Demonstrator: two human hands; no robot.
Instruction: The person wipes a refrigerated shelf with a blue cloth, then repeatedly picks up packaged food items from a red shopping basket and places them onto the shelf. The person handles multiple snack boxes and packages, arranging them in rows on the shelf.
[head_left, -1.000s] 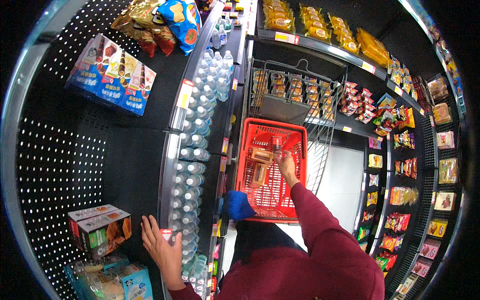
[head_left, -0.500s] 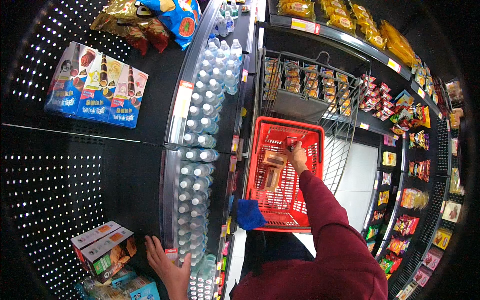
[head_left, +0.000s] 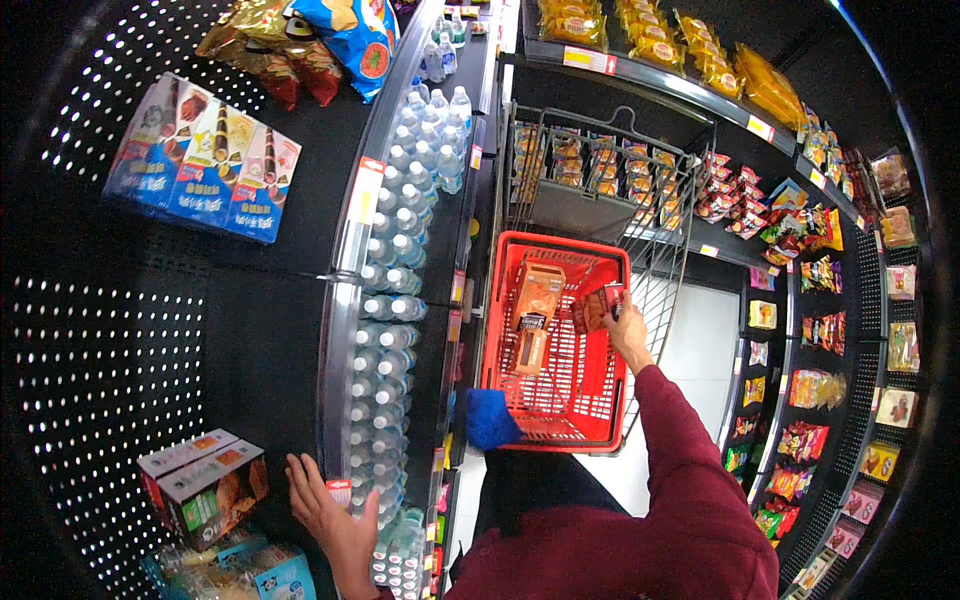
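Note:
My right hand [head_left: 628, 332] reaches into a red shopping basket [head_left: 490, 350] and grips a small dark red-brown snack box [head_left: 596, 309] near its right wall. On the basket's left side lie an orange-brown box [head_left: 540, 292] and a smaller orange-brown box [head_left: 530, 352]. My left hand [head_left: 338, 528] rests open with fingers spread at the edge of the left shelf, beside a price tag [head_left: 339, 492]. To its left stand dark boxes with pale tops [head_left: 208, 492].
A wire cart [head_left: 655, 300] surrounds the basket, and blue cloth [head_left: 492, 418] hangs at its near left corner. Rows of water bottles [head_left: 385, 375] line the left shelf. Blue-and-white boxes [head_left: 205, 160] stand farther back. Packaged snacks [head_left: 800, 440] fill the right shelves.
My right hand has moved right and slightly nearer inside the basket with the snack box, which shows more fully. The boxes on the left are less covered. My left hand stays put.

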